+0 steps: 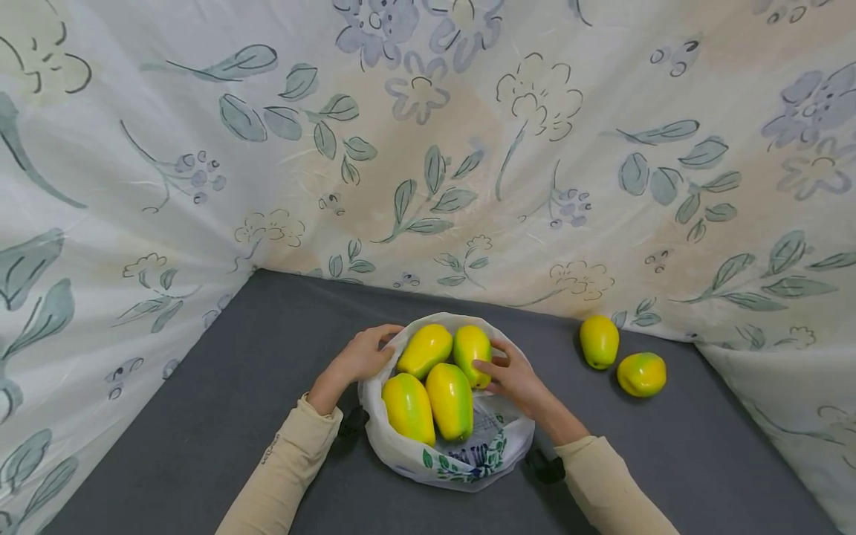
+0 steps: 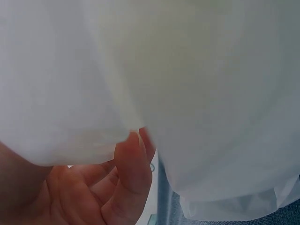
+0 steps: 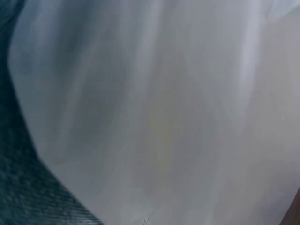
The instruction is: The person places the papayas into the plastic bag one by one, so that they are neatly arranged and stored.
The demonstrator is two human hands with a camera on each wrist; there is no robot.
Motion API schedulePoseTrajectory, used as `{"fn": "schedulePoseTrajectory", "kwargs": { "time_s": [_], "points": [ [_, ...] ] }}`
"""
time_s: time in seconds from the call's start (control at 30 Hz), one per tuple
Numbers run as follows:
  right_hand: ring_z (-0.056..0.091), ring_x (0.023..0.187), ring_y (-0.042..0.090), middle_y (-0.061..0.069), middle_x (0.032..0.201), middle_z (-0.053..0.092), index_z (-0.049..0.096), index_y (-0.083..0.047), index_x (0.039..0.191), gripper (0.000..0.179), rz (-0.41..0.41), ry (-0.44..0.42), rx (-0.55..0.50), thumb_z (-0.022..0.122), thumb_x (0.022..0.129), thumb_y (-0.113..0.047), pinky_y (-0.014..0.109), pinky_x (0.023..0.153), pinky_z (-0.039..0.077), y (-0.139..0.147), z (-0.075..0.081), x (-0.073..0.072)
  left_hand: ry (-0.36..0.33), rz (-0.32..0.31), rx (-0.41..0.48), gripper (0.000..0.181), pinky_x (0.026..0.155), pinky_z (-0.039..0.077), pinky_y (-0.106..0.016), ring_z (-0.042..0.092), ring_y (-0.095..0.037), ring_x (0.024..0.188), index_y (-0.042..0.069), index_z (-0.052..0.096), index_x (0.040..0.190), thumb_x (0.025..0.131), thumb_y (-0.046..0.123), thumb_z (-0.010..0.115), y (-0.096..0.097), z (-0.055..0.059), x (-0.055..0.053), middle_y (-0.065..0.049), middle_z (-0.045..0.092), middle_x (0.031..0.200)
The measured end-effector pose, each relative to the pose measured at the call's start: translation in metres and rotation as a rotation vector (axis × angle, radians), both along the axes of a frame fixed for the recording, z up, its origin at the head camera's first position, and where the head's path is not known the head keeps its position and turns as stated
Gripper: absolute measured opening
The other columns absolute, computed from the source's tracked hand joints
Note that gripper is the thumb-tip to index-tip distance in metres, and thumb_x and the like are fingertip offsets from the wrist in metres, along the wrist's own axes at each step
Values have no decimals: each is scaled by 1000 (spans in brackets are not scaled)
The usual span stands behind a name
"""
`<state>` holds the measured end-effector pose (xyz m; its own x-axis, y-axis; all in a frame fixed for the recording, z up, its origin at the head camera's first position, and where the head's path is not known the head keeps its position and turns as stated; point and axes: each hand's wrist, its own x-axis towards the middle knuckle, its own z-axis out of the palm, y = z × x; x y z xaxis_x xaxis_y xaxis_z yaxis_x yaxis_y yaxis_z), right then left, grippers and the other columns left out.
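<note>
A white plastic bag (image 1: 394,457) with a green leaf print stands with its mouth wide on the dark cloth. Several yellow-green mangoes (image 1: 449,401) lie inside it. At the bag's left rim, my left hand (image 1: 361,357) pinches the plastic between thumb and fingers; the left wrist view shows this hand (image 2: 117,187) at the bag's edge. My right hand (image 1: 515,375) reaches over the right rim and holds the upper right mango (image 1: 472,349), thumb in front and fingers behind. White plastic (image 3: 154,112) fills most of the right wrist view, hiding the right fingers.
Two more mangoes lie on the dark cloth to the right of the bag, one upright-looking mango (image 1: 599,342) and one rounder mango (image 1: 642,374) nearer. A floral curtain (image 1: 428,171) hangs behind and along both sides of the dark surface (image 1: 221,416).
</note>
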<state>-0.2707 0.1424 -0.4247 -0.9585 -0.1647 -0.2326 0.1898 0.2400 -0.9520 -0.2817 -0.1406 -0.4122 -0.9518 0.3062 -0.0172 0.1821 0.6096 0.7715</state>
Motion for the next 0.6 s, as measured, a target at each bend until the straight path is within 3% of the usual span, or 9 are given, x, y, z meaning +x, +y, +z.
{"fn": "schedulePoseTrajectory", "kwargs": {
  "time_s": [0.37,0.6],
  "points": [
    [47,117,39,28,146,25,8,-5,151,73,36,-79,-50,54,99,-27,48,99,39,8,16,4,-10,12,-12,40,72,52,-38,60,-26,96,12,51,138,98,12,54,0,-1,-1,-14,58,120],
    [37,127,42,26,147,23,12,-5,151,67,56,-63,-20,51,100,-26,46,99,39,23,27,4,-16,17,0,40,69,53,-37,60,-26,94,11,51,138,98,12,54,0,-1,0,-15,58,119]
  ]
}}
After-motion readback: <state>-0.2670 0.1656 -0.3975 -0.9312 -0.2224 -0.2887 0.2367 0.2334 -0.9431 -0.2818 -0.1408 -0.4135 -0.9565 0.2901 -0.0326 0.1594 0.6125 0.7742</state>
